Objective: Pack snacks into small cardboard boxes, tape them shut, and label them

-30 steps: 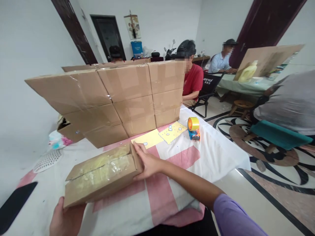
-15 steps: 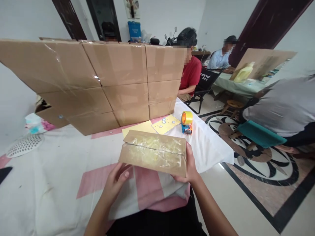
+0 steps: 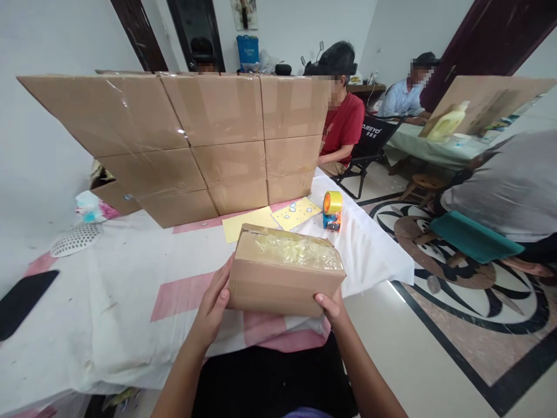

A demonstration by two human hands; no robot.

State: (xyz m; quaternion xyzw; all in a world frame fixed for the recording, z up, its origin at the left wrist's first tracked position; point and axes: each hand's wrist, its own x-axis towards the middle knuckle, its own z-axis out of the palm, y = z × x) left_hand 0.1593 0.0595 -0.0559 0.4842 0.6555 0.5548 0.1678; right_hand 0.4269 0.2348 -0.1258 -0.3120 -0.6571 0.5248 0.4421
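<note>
A small cardboard box (image 3: 274,288) is held between my two hands above the table's front edge. Shiny clear tape covers its top, and its long plain side faces me. My left hand (image 3: 214,303) presses against the box's left end, thumb toward the near side. At the lower right corner my right hand (image 3: 331,305) grips it, thumb on the front face and the other fingers mostly hidden. Just beyond the box lie a plain yellow sheet (image 3: 250,222) and a patterned yellow card (image 3: 296,213). Yellow packing tape (image 3: 333,202) sits on a blue-orange item (image 3: 331,222) to their right.
A wall of taped cardboard boxes (image 3: 230,157) stands across the table's far side. On the left are a white perforated item (image 3: 77,239) and a black flat object (image 3: 26,303). A person in red (image 3: 348,125) sits behind; another in grey (image 3: 509,180) is at right.
The small box has tilted, so its long side now shows toward me and its taped top is foreshortened. My left hand has moved up onto the box's end. The view has shifted slightly left.
</note>
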